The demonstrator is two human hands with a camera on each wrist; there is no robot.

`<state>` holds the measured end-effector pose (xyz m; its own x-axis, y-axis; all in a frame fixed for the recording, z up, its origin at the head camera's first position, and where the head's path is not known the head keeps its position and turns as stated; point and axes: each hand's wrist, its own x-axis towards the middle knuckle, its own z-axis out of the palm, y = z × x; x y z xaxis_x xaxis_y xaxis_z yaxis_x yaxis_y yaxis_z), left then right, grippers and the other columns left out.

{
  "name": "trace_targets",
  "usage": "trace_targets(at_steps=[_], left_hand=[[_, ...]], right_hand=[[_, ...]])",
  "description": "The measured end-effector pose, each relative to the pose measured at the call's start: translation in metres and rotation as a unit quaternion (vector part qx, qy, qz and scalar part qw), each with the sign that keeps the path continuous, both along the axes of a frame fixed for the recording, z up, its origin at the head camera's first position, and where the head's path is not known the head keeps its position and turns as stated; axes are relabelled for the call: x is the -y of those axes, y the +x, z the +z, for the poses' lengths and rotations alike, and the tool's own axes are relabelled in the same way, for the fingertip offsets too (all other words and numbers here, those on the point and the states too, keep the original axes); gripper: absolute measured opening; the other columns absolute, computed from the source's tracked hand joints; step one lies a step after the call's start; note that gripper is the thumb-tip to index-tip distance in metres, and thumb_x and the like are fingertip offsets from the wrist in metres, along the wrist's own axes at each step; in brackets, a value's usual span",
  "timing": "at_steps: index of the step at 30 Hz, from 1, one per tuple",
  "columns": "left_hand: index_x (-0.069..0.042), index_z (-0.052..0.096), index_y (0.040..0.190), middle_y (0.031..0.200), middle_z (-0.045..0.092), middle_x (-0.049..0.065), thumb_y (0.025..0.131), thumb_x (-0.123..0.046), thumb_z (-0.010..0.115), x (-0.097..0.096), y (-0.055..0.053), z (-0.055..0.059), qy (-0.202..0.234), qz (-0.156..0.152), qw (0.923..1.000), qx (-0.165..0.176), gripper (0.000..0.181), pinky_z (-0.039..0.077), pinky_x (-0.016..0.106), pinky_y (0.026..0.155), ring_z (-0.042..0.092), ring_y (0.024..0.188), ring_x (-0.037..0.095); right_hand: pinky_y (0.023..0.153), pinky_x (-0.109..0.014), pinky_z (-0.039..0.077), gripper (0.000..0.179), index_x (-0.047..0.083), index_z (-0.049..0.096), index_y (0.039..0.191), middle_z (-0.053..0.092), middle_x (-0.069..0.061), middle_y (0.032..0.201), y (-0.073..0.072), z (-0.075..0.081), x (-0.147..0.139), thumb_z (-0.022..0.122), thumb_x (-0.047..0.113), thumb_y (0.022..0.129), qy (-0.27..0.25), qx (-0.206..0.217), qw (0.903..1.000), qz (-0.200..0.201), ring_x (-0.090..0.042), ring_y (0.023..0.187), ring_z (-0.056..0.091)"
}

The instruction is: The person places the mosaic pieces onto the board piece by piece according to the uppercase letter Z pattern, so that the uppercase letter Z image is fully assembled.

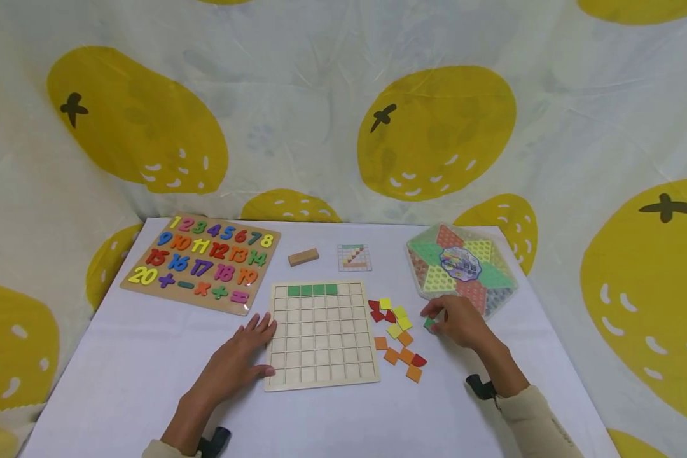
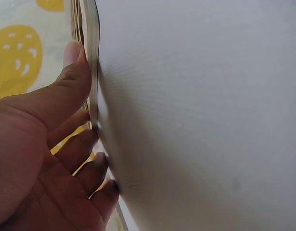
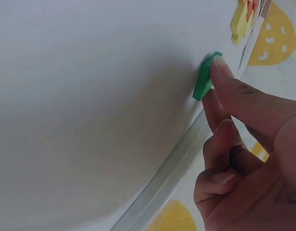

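A wooden grid board lies flat in the middle of the table, with several green square tiles in a line in its top row. My left hand rests at the board's left edge, thumb and fingers spread. The left wrist view shows the thumb and fingertips against the board's side. Right of the board, my right hand pinches a green tile at the tabletop. The thumb lies on the tile's near face; the fingertip behind it is partly hidden.
Loose yellow, orange and red pieces lie between board and right hand. Behind are a small pattern card and a wooden block. A number board sits back left, a hexagonal game box back right.
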<state>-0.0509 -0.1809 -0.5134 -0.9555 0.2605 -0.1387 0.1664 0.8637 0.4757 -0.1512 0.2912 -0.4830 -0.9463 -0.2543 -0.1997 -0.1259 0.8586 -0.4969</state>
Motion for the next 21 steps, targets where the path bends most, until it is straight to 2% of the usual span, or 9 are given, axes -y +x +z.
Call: trace_targets(at_steps=[10,17,21], left_hand=[[-0.012,0.043,0.162,0.173,0.031,0.008,0.081,-0.035,0.092,0.0,0.0,0.001,-0.003,-0.002,1.0,0.001,0.098,0.026,0.059,0.131,0.022,0.165,0.034],[-0.012,0.044,0.162,0.173,0.032,0.009,0.081,-0.035,0.092,0.0,0.0,0.001,-0.004,-0.004,1.0,-0.005,0.097,0.027,0.059,0.131,0.023,0.164,0.035],[-0.012,0.044,0.162,0.173,0.032,0.009,0.081,-0.035,0.092,0.0,0.0,0.002,-0.002,-0.004,1.0,-0.004,0.097,0.027,0.059,0.131,0.023,0.164,0.035]], right_hand=[[0.074,-0.03,0.047,0.022,0.015,0.073,0.097,0.064,0.0,0.086,0.0,-0.008,0.004,0.09,0.013,0.084,-0.003,0.008,0.9999,-0.009,-0.018,0.082,0.056],[0.071,-0.028,0.046,0.024,0.016,0.071,0.095,0.062,0.001,0.084,0.0,-0.007,0.009,0.091,0.011,0.083,-0.014,0.004,0.9998,-0.015,-0.018,0.081,0.055],[0.067,-0.026,0.045,0.022,0.017,0.07,0.094,0.062,0.002,0.084,0.0,-0.007,0.012,0.089,0.011,0.085,-0.028,-0.008,0.9996,-0.005,-0.018,0.079,0.053]])
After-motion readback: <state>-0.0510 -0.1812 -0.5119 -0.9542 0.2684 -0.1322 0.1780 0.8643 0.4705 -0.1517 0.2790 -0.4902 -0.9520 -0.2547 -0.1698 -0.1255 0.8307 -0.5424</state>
